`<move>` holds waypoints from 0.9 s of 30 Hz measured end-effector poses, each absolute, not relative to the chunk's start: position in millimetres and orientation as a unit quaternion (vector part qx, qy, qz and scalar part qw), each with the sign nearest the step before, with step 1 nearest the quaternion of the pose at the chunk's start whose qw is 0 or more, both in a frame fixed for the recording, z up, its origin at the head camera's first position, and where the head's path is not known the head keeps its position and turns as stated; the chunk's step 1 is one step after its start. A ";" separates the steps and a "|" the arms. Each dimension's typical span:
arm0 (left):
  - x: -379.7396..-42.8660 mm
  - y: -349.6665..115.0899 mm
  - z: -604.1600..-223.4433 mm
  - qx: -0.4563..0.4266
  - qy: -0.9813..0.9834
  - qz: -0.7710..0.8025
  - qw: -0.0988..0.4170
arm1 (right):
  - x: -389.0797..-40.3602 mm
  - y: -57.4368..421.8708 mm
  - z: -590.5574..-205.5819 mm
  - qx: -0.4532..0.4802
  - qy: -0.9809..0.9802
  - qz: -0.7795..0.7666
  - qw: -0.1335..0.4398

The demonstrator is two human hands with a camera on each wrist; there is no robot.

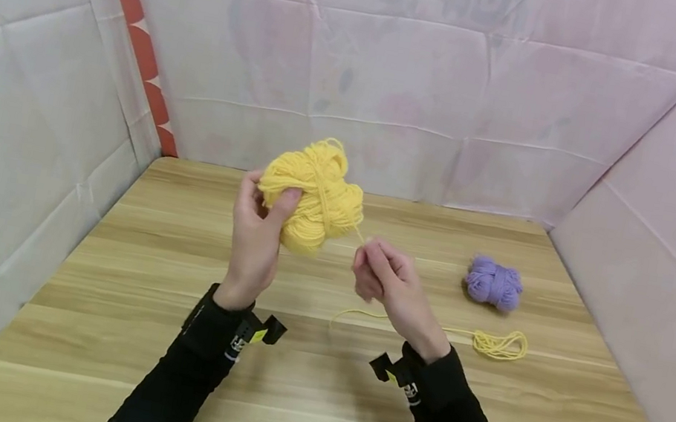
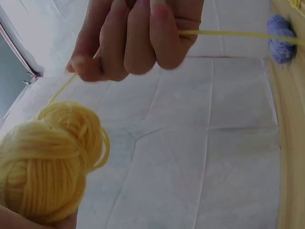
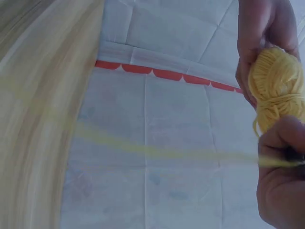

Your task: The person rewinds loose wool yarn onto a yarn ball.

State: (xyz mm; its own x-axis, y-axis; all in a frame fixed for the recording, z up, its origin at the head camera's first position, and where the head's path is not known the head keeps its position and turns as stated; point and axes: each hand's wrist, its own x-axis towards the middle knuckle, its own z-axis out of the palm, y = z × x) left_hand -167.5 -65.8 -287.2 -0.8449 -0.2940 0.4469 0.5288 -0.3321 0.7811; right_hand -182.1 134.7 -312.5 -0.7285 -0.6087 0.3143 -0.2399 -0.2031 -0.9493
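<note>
A bundle of yellow yarn [image 1: 320, 196] is held up above the table by my left hand [image 1: 257, 238], thumb in front and fingers behind. My right hand [image 1: 396, 285], just to its right, pinches the yellow strand that comes off the bundle's lower right side. In the left wrist view the strand [image 2: 228, 33] passes through the curled fingers [image 2: 139, 43] of the right hand and runs on toward the table. Its loose length ends in a small looped pile of yellow yarn [image 1: 501, 344] on the table, right of the right hand.
A purple yarn bundle [image 1: 493, 284] lies on the wooden table [image 1: 149, 359] at the right, behind the looped yellow pile. Pale sheets [image 1: 395, 78] hang around the table's back and sides, with a red strip [image 1: 137, 40] at the back left corner.
</note>
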 end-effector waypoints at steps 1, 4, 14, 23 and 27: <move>-167.8 -66.7 -287.3 -0.111 -0.512 -0.810 0.263 | -181.1 135.9 -312.9 -0.351 0.615 -0.695 0.125; -167.9 -67.9 -287.1 -0.108 -0.487 -0.823 0.272 | -179.2 138.4 -312.7 -0.375 0.624 -0.675 0.119; -160.6 -62.4 -282.8 -0.143 -0.446 -0.872 0.142 | -189.1 138.5 -324.0 -0.341 0.661 -0.637 0.200; -160.0 -58.7 -283.4 -0.212 -0.507 -0.833 -0.065 | -202.5 163.4 -319.3 -0.279 0.577 -0.721 0.264; -158.3 -59.2 -283.5 -0.233 -0.609 -0.750 -0.113 | -205.4 168.5 -309.8 -0.256 0.589 -0.726 0.247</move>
